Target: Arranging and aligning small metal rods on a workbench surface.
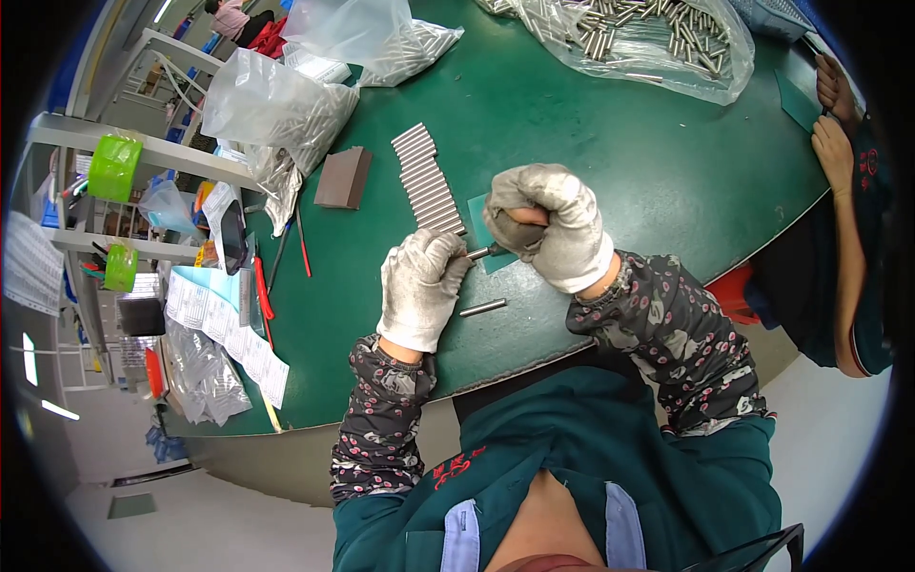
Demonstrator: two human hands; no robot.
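Observation:
My left hand (419, 286), in a whitish work glove, is closed on a short metal pin (479, 254) that sticks out to the right. My right hand (553, 227), in a soiled glove with darkened fingers, is curled closed by the pin's right end. Whatever it grips is hidden, and some bare skin shows at the fingers. Partly beneath it lies a small green sheet (477, 212). A loose metal pin (483, 307) rests on the table nearer me. Beyond my left hand, several metal pins (426, 178) lie side by side in a slanting row.
A brown block (343, 178) stands left of the row on the green table (658, 172). Bags of pins (286, 114) sit behind it; an opened bag (648, 48) lies far right. Red-handled pliers (262, 289) and papers (224, 319) are left. A co-worker's hands (833, 143) are right.

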